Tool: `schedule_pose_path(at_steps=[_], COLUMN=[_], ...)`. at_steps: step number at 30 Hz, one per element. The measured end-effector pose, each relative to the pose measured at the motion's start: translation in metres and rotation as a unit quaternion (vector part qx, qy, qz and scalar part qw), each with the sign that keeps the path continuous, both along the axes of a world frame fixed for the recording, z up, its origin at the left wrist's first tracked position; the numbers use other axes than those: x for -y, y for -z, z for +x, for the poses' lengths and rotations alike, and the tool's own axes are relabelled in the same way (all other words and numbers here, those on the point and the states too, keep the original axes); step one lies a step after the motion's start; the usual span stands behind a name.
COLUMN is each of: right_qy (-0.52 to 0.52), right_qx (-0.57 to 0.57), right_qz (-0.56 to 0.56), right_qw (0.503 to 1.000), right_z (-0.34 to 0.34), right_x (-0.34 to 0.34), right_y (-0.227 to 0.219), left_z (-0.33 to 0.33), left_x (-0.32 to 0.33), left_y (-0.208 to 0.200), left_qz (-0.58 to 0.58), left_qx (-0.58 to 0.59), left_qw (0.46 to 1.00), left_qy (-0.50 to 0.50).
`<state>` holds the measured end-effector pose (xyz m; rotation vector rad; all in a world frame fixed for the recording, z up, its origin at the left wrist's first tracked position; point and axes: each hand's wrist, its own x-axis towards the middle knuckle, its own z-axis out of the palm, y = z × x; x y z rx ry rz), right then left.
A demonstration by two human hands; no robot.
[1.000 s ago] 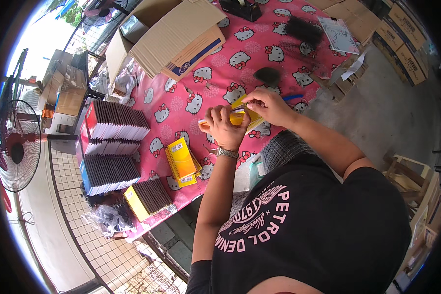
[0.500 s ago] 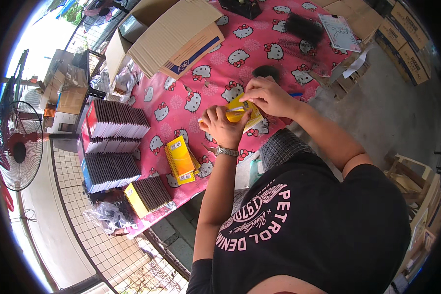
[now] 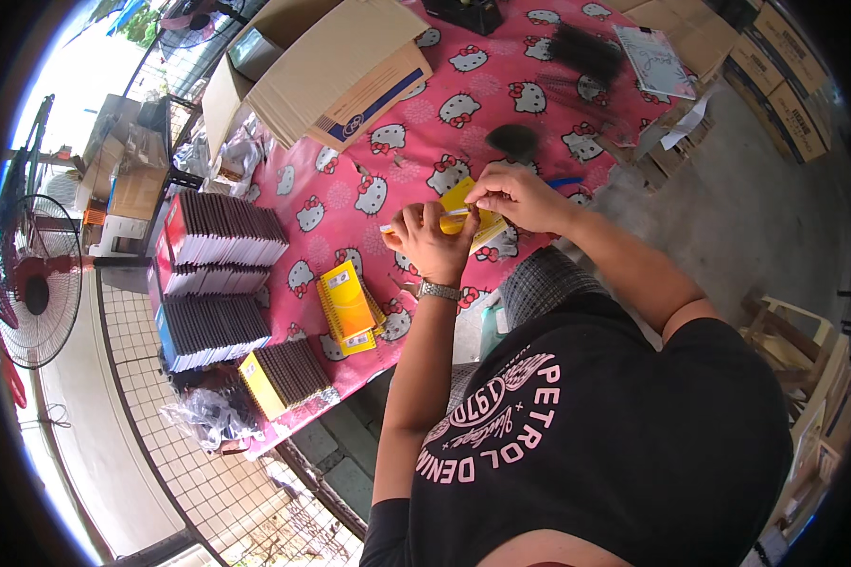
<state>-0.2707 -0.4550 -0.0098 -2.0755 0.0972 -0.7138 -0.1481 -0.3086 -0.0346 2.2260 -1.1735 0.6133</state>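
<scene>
My left hand point(image 3: 433, 240), with a watch on its wrist, is closed around a yellow notebook point(image 3: 454, 225) held just above the table, its white page edge showing. My right hand point(image 3: 520, 198) is pinched at the notebook's edge, its fingertips close to my left thumb. Whatever lies between those fingertips is too small to make out. More yellow notebook covers point(image 3: 458, 193) show beneath and behind my hands. Left of my left wrist, a few yellow spiral notebooks point(image 3: 350, 304) lie in a small stack.
Rows of red point(image 3: 222, 227), blue point(image 3: 216, 326) and yellow point(image 3: 284, 378) spiral notebooks line the table's left side. An open cardboard box point(image 3: 350, 76) stands at the back. Black binding coils point(image 3: 586, 55), a dark round object point(image 3: 512, 142) and a pale notebook point(image 3: 654, 61) lie farther right.
My right fingertips have shifted slightly down along the notebook, closer to my left thumb. My left hand keeps its grip with hardly any movement.
</scene>
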Motion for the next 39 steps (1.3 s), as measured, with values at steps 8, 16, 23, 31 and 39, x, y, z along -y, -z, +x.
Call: schedule_pose_path(at_steps=[8, 16, 23, 31, 39], right_qy=[-0.017, -0.027, 0.008, -0.063, -0.099], right_qx=[-0.081, -0.053, -0.164, -0.179, -0.278], right_qz=[-0.097, -0.075, -0.017, 0.009, -0.397], right_qw=[0.992, 0.995, 0.986, 0.982, 0.869], right_z=[0.003, 0.008, 0.006, 0.005, 0.016], right_x=[-0.006, 0.000, 0.001, 0.006, 0.148], right_y=[-0.027, -0.006, -0.024, -0.036, 0.045], left_z=[0.007, 0.005, -0.015, -0.018, -0.011], left_x=[-0.003, -0.015, -0.004, -0.013, -0.011], left_y=[-0.002, -0.014, -0.017, -0.018, -0.031], left_qz=[0.050, 0.089, 0.134, 0.111, 0.175], left_qx=[-0.001, -0.053, -0.103, -0.126, -0.089], left_qw=[0.999, 0.994, 0.983, 0.983, 0.978], left_qy=[-0.005, 0.025, 0.066, 0.070, 0.070])
